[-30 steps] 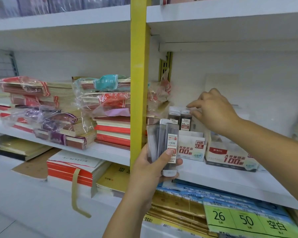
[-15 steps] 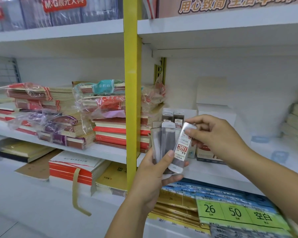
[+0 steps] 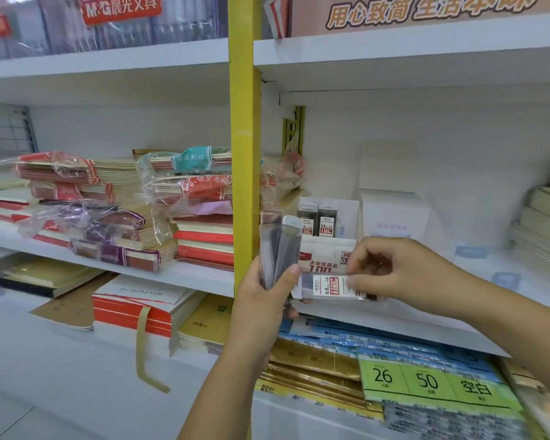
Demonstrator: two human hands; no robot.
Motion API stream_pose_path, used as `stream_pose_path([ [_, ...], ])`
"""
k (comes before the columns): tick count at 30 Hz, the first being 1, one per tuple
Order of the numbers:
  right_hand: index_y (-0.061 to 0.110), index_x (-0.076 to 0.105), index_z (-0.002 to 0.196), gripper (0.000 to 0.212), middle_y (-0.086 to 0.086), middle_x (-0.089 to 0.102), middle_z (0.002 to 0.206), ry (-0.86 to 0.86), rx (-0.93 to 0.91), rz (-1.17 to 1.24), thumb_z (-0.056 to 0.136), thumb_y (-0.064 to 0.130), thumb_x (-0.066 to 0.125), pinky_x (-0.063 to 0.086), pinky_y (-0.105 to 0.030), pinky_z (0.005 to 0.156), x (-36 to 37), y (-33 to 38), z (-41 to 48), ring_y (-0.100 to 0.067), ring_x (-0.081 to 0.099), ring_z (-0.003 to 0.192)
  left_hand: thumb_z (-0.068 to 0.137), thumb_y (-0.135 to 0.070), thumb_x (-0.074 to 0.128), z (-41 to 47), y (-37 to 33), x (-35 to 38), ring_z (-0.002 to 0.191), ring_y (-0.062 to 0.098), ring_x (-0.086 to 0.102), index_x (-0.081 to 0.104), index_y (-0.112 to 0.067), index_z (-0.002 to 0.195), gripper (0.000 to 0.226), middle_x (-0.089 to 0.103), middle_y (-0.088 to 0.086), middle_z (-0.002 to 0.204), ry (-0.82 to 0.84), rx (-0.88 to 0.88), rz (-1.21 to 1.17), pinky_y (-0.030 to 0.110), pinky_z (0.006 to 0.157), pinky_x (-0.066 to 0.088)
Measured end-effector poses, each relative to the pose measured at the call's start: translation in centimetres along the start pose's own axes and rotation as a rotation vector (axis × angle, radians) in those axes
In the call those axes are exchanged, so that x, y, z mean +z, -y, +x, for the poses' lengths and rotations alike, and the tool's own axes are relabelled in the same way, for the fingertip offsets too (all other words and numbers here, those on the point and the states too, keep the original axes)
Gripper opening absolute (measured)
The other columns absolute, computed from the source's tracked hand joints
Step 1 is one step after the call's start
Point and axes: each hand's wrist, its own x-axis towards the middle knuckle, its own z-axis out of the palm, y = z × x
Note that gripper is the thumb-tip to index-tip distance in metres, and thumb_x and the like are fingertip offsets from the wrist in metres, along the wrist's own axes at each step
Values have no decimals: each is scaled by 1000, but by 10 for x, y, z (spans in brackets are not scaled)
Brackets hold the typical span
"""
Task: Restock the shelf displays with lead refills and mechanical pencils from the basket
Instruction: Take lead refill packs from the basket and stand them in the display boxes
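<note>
My left hand [image 3: 267, 303]: centre frame, forearm up from the bottom edge, gripping upright refill cases [image 3: 281, 246]. My right hand [image 3: 397, 271]: right of centre, forearm from lower right, pinching one level refill pack [image 3: 331, 286].

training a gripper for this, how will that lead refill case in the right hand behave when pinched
Likely stiff: the lead refill case lies straight though the right hand pinches it near one end. Probably light too, held so by fingertips. Its glossy plastic face may prove slippery.

A clear lead refill case [image 3: 332, 286] with a red-and-white label lies sideways; several more cases [image 3: 278, 249] stand upright together beside it.
</note>
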Motion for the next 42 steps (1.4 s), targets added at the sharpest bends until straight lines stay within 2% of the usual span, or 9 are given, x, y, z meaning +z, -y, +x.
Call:
stream_pose_path([
  [3, 39, 67, 93, 22, 21, 65, 83, 83, -63, -56, 80, 24, 77, 48, -13, 62, 11, 5, 1, 3, 60, 70, 91, -36, 69, -2, -3, 2, 66, 6, 64, 67, -40, 104, 14, 75, -4, 91, 6, 21, 0, 19, 54, 50],
  [6, 56, 57, 107, 48, 17, 64, 89, 121, -42, 5, 84, 18, 73, 56, -23, 66, 10, 5, 5, -4, 62, 72, 93, -35, 66, -2, -5, 3, 68, 6, 68, 64, -36, 112, 20, 76, -6, 93, 0, 24, -33, 18, 53, 49],
  [10, 64, 42, 124, 69, 12, 64, 92, -91, -48, 101, 89, 9, 66, 60, -32, 68, -7, 4, 22, -9, 71, 83, 96, -31, 62, 1, -6, 1, 75, 9, 72, 61, -35, 115, 19, 77, -9, 102, 19, 34, -2, 16, 52, 49],
  [14, 52, 45, 110, 55, 13, 69, 96, -341, -128, 135, 87, 8, 68, 55, -18, 58, -10, 9, 53, -3, 70, 81, 97, -31, 62, 6, -5, 0, 75, 9, 73, 62, -37, 111, 15, 76, -10, 103, 12, 33, 11, 17, 52, 50],
  [18, 43, 40, 104, 40, 9, 70, 82, -497, -182, -195, 88, 19, 68, 46, -12, 57, -14, 5, 83, 3, 63, 74, 98, -31, 62, 11, -3, 0, 74, 8, 73, 63, -38, 111, 15, 77, -12, 102, 3, 29, -5, 15, 51, 49],
  [26, 36, 46, 105, 30, 14, 63, 86, -378, -115, -445, 88, 22, 68, 53, -24, 61, -12, -18, 108, -3, 63, 74, 94, -31, 65, 18, 1, -6, 73, 10, 73, 67, -50, 91, 20, 77, -11, 101, 0, 5, -24, 16, 51, 49],
  [31, 29, 59, 103, 12, 6, 64, 87, -372, -97, -625, 91, 32, 62, 52, -35, 68, -13, -21, 117, -12, 58, 78, 89, -35, 67, 18, 4, -10, 72, 11, 73, 66, -39, 103, 14, 77, -8, 102, -4, -16, -47, 16, 51, 48],
  [36, 25, 65, 122, 31, 5, 43, 97, -344, -82, -877, 94, 36, 57, 40, -32, 77, -11, -20, 115, -17, 44, 103, 96, -30, 64, 15, 1, -11, 73, 10, 73, 64, -35, 109, 14, 78, -8, 100, 41, -22, -30, 17, 51, 50],
  [42, 42, 64, 115, 25, 20, 62, 87, -347, -96, -161, 91, 40, 58, 41, -11, 64, 9, 4, 58, 3, 59, 77, 96, -30, 65, 5, -4, -5, 67, 10, 69, 61, -33, 118, 22, 78, -3, 100, 158, -18, -8, 19, 47, 46],
])
